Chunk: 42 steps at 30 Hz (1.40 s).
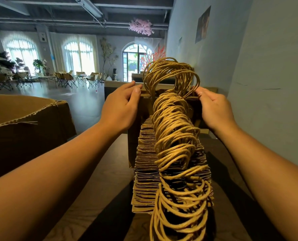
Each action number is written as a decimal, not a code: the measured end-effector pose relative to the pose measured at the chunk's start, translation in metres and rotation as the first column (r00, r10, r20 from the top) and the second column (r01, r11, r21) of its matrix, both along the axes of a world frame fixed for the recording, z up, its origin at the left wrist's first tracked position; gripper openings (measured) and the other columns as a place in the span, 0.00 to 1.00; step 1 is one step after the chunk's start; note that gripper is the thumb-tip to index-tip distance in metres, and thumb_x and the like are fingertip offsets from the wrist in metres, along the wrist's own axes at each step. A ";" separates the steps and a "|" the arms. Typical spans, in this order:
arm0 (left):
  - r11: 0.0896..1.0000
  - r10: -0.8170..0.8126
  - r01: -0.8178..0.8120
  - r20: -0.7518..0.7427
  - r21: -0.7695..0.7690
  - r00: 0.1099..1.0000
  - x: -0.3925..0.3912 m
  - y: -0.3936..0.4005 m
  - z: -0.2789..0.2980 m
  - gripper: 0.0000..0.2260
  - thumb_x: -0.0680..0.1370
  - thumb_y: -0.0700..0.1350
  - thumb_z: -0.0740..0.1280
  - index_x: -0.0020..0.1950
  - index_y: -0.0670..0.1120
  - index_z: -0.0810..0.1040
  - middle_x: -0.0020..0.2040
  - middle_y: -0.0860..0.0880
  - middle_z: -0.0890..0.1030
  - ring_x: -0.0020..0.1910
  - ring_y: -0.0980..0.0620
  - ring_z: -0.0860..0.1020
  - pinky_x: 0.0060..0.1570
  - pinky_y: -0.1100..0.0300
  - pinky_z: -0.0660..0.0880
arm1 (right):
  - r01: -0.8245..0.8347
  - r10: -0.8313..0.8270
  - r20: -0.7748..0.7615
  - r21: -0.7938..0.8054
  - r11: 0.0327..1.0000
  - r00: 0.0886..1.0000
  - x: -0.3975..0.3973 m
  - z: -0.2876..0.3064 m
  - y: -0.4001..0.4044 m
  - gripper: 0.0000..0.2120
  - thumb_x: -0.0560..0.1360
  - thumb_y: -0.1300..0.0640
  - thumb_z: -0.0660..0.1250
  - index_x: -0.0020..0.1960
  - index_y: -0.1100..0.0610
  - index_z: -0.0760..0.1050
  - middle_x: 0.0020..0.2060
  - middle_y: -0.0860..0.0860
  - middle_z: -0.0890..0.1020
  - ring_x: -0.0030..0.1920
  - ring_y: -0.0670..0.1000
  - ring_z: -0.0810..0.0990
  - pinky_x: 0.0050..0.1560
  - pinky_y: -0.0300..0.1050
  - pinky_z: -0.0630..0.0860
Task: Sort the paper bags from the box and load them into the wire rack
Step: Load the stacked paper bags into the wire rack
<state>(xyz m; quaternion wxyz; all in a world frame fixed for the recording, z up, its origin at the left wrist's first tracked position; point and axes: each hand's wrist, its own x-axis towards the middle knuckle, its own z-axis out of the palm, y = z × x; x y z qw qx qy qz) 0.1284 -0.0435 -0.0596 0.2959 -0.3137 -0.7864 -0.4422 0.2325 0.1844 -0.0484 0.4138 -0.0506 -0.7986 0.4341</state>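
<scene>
Long row of flat brown paper bags with twisted cord handles [172, 153] runs away from the viewer; left hand [121, 108] and right hand [213, 108] each pinch the far end bags' top corners.

pretty dim up close, bright daylight pouring through the arched windows [21, 49] at the back and blowing them out to white. glare streaking across the shiny floor [85, 101]. deep shadows under the paper bags [171, 171] on the table [92, 206]. heavy wide-angle bending at the edges, forearms stretched huge. slightly soft in the far room, sharper on the twine handles.
</scene>
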 end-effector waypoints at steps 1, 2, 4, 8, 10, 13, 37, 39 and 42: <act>1.000 0.002 -0.002 -0.002 -0.003 1.000 -0.001 -0.001 -0.002 0.19 0.85 0.56 0.54 0.68 0.54 0.79 0.73 0.52 0.74 0.71 0.52 0.71 0.69 0.51 0.70 | -0.009 0.009 0.013 0.004 1.000 1.000 0.001 0.000 0.000 0.16 0.84 0.51 0.58 0.67 0.50 0.78 0.64 0.46 0.80 0.66 0.47 0.76 0.70 0.53 0.72; 1.000 -0.003 0.003 0.003 -0.009 1.000 0.000 -0.002 -0.003 0.19 0.85 0.57 0.54 0.66 0.54 0.80 0.72 0.52 0.75 0.70 0.51 0.73 0.67 0.50 0.72 | -0.016 0.015 0.020 0.017 1.000 1.000 0.003 -0.001 0.001 0.16 0.84 0.51 0.59 0.68 0.50 0.78 0.64 0.46 0.81 0.65 0.47 0.76 0.69 0.53 0.73; 1.000 -0.016 0.017 0.036 -0.023 0.999 0.000 -0.004 0.000 0.19 0.84 0.57 0.55 0.63 0.54 0.82 0.72 0.52 0.76 0.68 0.50 0.75 0.65 0.48 0.74 | -0.019 0.016 0.034 0.068 0.998 0.999 0.004 -0.001 0.002 0.16 0.84 0.51 0.59 0.69 0.50 0.77 0.65 0.46 0.80 0.66 0.48 0.76 0.70 0.52 0.72; 0.986 0.037 -0.037 -0.004 -0.161 0.999 0.000 -0.004 0.014 0.20 0.84 0.58 0.54 0.68 0.53 0.79 0.75 0.51 0.72 0.72 0.48 0.71 0.69 0.49 0.69 | 0.024 -0.039 0.072 0.200 0.979 0.997 0.002 0.006 0.006 0.16 0.84 0.53 0.57 0.70 0.49 0.75 0.73 0.47 0.73 0.73 0.49 0.68 0.75 0.45 0.63; 0.973 0.042 -0.064 -0.104 -0.222 0.994 0.003 -0.005 0.016 0.23 0.83 0.59 0.52 0.72 0.54 0.76 0.75 0.52 0.72 0.74 0.51 0.69 0.70 0.51 0.68 | 0.023 -0.044 0.059 0.318 0.948 0.997 0.002 0.004 0.007 0.17 0.84 0.54 0.57 0.71 0.49 0.74 0.74 0.47 0.71 0.75 0.49 0.66 0.75 0.43 0.60; 0.954 0.025 -0.081 -0.192 -0.289 0.981 0.005 -0.007 0.009 0.20 0.84 0.56 0.53 0.69 0.54 0.78 0.68 0.53 0.79 0.68 0.51 0.74 0.62 0.54 0.71 | 0.004 -0.015 0.026 0.368 0.930 1.000 0.003 -0.005 0.009 0.16 0.83 0.58 0.59 0.68 0.53 0.77 0.70 0.50 0.76 0.75 0.50 0.67 0.74 0.41 0.61; 0.609 0.078 0.095 0.178 -0.787 0.981 -0.044 0.017 0.072 0.47 0.61 0.70 0.45 0.69 0.46 0.76 0.69 0.42 0.76 0.68 0.41 0.73 0.69 0.40 0.69 | -0.207 -0.133 0.533 0.529 0.823 0.835 -0.014 0.055 0.009 0.18 0.87 0.54 0.51 0.65 0.56 0.76 0.61 0.59 0.80 0.57 0.57 0.77 0.62 0.49 0.72; 0.639 0.092 0.116 0.225 -0.761 0.970 -0.036 0.016 0.072 0.46 0.61 0.69 0.44 0.69 0.45 0.76 0.68 0.42 0.76 0.67 0.40 0.74 0.68 0.40 0.70 | -0.197 -0.145 0.537 0.527 0.827 0.831 -0.015 0.055 0.008 0.18 0.87 0.53 0.50 0.65 0.57 0.76 0.61 0.59 0.80 0.58 0.58 0.77 0.61 0.50 0.72; 0.680 0.112 0.122 0.267 -0.723 0.957 -0.021 0.014 0.075 0.39 0.68 0.65 0.48 0.69 0.45 0.76 0.69 0.42 0.76 0.67 0.41 0.74 0.69 0.42 0.70 | -0.154 -0.169 0.511 0.529 0.834 0.843 -0.018 0.053 0.008 0.18 0.86 0.53 0.51 0.64 0.57 0.77 0.59 0.60 0.80 0.55 0.59 0.77 0.57 0.49 0.72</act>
